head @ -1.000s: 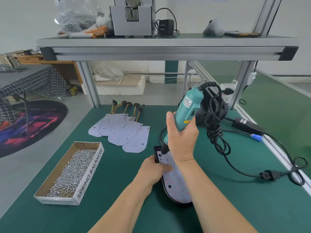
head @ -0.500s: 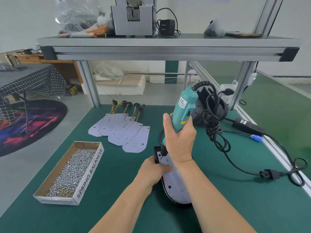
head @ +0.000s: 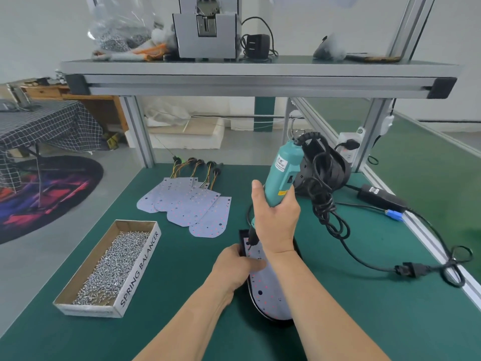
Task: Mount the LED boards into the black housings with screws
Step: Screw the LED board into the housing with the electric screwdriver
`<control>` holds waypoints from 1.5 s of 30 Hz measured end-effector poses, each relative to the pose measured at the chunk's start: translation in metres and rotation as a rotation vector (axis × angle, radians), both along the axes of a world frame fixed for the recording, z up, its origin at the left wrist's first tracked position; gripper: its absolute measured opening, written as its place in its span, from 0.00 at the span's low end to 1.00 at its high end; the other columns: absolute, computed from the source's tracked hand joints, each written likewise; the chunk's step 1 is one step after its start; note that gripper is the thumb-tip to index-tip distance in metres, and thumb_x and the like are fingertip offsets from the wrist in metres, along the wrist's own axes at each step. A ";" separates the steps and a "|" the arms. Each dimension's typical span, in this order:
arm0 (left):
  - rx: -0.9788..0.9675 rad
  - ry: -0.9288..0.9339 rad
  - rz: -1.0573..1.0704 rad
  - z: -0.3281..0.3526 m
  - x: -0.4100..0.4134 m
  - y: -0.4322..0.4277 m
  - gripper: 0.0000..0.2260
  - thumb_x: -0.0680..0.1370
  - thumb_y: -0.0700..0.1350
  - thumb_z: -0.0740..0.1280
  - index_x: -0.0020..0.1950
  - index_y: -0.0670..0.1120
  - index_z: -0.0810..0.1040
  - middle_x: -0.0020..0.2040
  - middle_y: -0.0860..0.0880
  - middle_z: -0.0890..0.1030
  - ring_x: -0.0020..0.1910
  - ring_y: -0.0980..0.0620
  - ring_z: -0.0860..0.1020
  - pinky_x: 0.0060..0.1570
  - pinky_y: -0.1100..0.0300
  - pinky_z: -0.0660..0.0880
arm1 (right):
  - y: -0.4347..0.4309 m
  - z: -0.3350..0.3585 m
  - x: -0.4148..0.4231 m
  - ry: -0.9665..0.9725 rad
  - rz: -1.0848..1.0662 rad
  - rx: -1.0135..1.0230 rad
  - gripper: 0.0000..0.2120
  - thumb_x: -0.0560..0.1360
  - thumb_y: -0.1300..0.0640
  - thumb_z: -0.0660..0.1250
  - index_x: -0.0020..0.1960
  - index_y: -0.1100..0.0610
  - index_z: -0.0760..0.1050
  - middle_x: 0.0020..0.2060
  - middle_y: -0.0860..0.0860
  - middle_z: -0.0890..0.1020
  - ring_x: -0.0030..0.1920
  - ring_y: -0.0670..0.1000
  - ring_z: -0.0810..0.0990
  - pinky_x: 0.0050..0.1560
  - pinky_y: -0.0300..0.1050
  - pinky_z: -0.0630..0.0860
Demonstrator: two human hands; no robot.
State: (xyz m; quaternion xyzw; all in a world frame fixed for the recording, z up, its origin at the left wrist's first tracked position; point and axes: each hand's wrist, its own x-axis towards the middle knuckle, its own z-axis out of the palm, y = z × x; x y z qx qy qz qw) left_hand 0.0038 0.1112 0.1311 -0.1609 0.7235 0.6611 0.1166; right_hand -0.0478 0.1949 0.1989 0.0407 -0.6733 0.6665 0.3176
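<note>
right hand (head: pixel 276 217) wrapped tight round teal plastic screwdriver (head: pixel 283 170). bit points down at far-left corner of LED board (head: pixel 265 290), body leans up and away to right. left hand (head: pixel 234 267) curled over left rim of black housing (head: pixel 273 320), fingertips on board. board flat, pale, red-dotted, sits in housing on green table (head: pixel 364 321). long axis runs away from me, rounded end nearest. spare boards (head: pixel 187 204) fanned further left. cardboard box (head: pixel 140 267) of shiny screws (head: pixel 112 264) beyond.
</note>
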 end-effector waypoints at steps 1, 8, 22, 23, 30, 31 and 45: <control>0.010 -0.001 -0.006 0.001 0.000 -0.001 0.15 0.62 0.42 0.75 0.48 0.45 0.84 0.45 0.49 0.87 0.49 0.47 0.85 0.59 0.44 0.79 | 0.002 0.001 0.001 -0.014 0.017 -0.010 0.12 0.72 0.47 0.73 0.42 0.52 0.72 0.30 0.44 0.76 0.32 0.47 0.75 0.39 0.47 0.76; 0.031 -0.017 -0.021 0.006 -0.001 -0.002 0.12 0.68 0.36 0.74 0.50 0.44 0.83 0.46 0.48 0.87 0.49 0.48 0.85 0.57 0.50 0.80 | 0.033 0.026 0.007 0.051 -0.046 -0.138 0.11 0.72 0.42 0.71 0.47 0.48 0.76 0.36 0.44 0.81 0.37 0.49 0.80 0.43 0.48 0.79; -0.073 0.029 0.089 0.003 -0.005 -0.006 0.21 0.58 0.47 0.73 0.50 0.44 0.82 0.45 0.49 0.87 0.45 0.47 0.85 0.50 0.51 0.81 | 0.173 -0.049 0.002 -0.488 -0.462 -0.095 0.23 0.76 0.54 0.71 0.64 0.59 0.64 0.57 0.58 0.76 0.50 0.61 0.78 0.56 0.58 0.77; -0.104 0.046 0.109 0.004 -0.007 -0.006 0.21 0.59 0.48 0.73 0.50 0.45 0.82 0.45 0.50 0.87 0.46 0.48 0.85 0.52 0.50 0.81 | 0.179 -0.054 0.003 -0.539 -0.476 -0.051 0.26 0.76 0.55 0.72 0.67 0.61 0.64 0.60 0.59 0.73 0.51 0.63 0.78 0.57 0.61 0.77; -0.189 0.098 0.165 0.007 -0.012 -0.002 0.21 0.62 0.52 0.71 0.52 0.47 0.82 0.49 0.52 0.85 0.50 0.48 0.83 0.57 0.46 0.79 | 0.189 -0.056 -0.006 -0.542 -0.724 0.508 0.38 0.70 0.64 0.75 0.75 0.60 0.62 0.73 0.59 0.64 0.72 0.62 0.63 0.71 0.62 0.64; -0.212 0.102 0.159 0.006 -0.012 -0.002 0.19 0.64 0.53 0.72 0.53 0.47 0.82 0.49 0.52 0.85 0.50 0.48 0.83 0.57 0.46 0.78 | 0.189 -0.052 -0.013 -0.514 -0.724 0.631 0.36 0.70 0.66 0.74 0.75 0.60 0.64 0.73 0.59 0.66 0.72 0.61 0.63 0.71 0.61 0.63; -0.296 0.084 0.132 -0.008 -0.021 -0.008 0.11 0.74 0.48 0.73 0.55 0.47 0.81 0.51 0.52 0.84 0.50 0.50 0.82 0.55 0.48 0.79 | 0.183 -0.045 -0.107 -0.834 -0.063 1.374 0.20 0.77 0.67 0.58 0.68 0.61 0.67 0.65 0.59 0.69 0.66 0.61 0.67 0.64 0.56 0.73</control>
